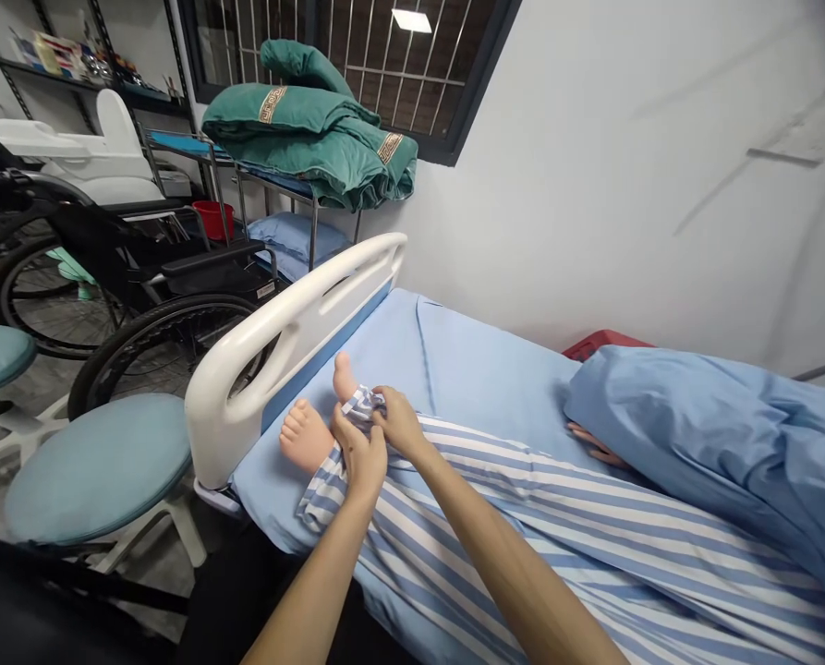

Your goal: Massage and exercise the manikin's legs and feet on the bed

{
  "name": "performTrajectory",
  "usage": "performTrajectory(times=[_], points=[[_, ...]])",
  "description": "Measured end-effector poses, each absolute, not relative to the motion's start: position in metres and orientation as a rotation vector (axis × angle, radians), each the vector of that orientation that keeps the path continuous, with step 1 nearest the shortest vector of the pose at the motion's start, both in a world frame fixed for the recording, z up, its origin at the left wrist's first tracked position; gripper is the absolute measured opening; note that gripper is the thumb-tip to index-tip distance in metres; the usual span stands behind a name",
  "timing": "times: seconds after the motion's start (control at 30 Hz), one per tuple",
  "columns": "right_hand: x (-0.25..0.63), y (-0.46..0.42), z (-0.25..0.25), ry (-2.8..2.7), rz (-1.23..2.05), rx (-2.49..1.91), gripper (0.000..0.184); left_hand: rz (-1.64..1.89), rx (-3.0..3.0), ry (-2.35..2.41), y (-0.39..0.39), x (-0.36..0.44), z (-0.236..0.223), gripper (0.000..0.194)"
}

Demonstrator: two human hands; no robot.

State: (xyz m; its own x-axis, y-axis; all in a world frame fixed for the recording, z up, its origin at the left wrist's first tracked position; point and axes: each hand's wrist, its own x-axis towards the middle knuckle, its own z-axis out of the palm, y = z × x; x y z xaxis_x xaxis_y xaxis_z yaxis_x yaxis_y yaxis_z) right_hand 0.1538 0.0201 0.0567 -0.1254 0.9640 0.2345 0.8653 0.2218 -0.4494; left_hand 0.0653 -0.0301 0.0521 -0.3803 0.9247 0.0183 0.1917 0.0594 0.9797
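Observation:
Two smooth, doll-like bare feet, the nearer foot [306, 436] and the farther foot [344, 377], point up at the foot end of the bed. Blue-and-white striped trousers [495, 480] cover the legs. At the farther ankle, my left hand [362, 453] has its fingers closed on the bunched trouser cuff [362, 403]. My right hand [399, 425] pinches the same cuff from the other side, close to my left thumb. Around the nearer ankle, the other trouser leg [325, 489] lies loose. Some of my fingertips are hidden by the cloth.
A white bed footboard [246, 356] rises beyond the feet. Blue bedding [717, 443] covers the upper body, with part of a hand [596, 445] showing under its edge. To the left are a wheelchair [176, 268] and a round stool [100, 466]. Green quilts [315, 139] are piled on a rack.

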Motion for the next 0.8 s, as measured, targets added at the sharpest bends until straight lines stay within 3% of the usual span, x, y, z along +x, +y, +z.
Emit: performTrajectory(times=[0.13,0.27,0.6,0.8], points=[[0.152,0.017,0.051,-2.101,0.197,-1.693,0.026,1.149,1.124,1.701,-0.031,0.066,0.062,0.066],[0.155,0.008,0.049,-2.102,0.079,-1.673,0.027,1.06,1.114,1.698,-0.033,0.065,0.065,0.069],[0.19,-0.015,0.067,-2.281,-0.035,-1.703,0.044,1.085,1.196,1.686,-0.031,0.069,0.055,0.074],[0.138,0.017,0.063,-2.412,0.047,-1.967,0.033,1.19,1.041,1.694,-0.02,0.065,0.052,0.067]])
